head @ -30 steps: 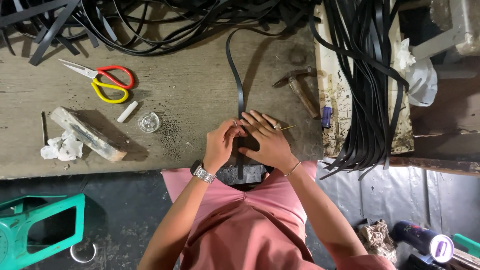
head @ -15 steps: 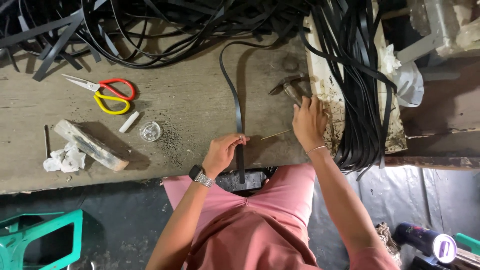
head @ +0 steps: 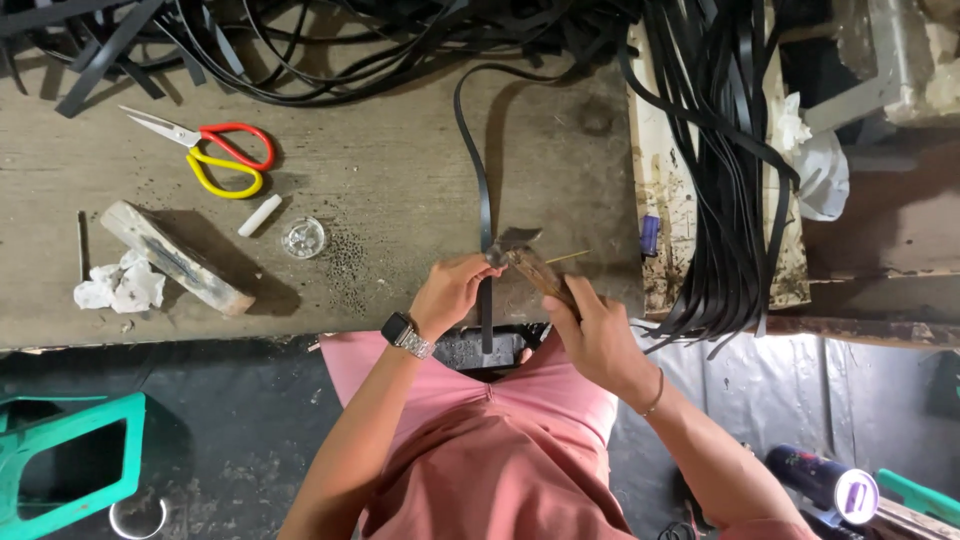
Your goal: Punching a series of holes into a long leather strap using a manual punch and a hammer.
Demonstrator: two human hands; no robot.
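Note:
A long black strap (head: 478, 170) runs down the worn wooden table (head: 400, 180) to its front edge. My left hand (head: 452, 293), with a wristwatch, pinches the strap near that edge. My right hand (head: 592, 335) grips the wooden handle of a small hammer (head: 520, 252), whose metal head rests over the strap just beside my left fingers. A thin pale stick (head: 567, 258) lies next to the hammer head.
Scissors with red and yellow handles (head: 215, 150), a white chalk piece (head: 259, 215), a small clear dish (head: 303, 237), a wooden block (head: 175, 258) and crumpled paper (head: 120, 286) lie at left. Black strap bundles (head: 720, 150) hang at right and pile along the back. A green stool (head: 70, 460) stands below.
My right hand reached right to the hammer, picked it up and brought it back over the strap. My left hand stayed holding the strap at the table's front edge.

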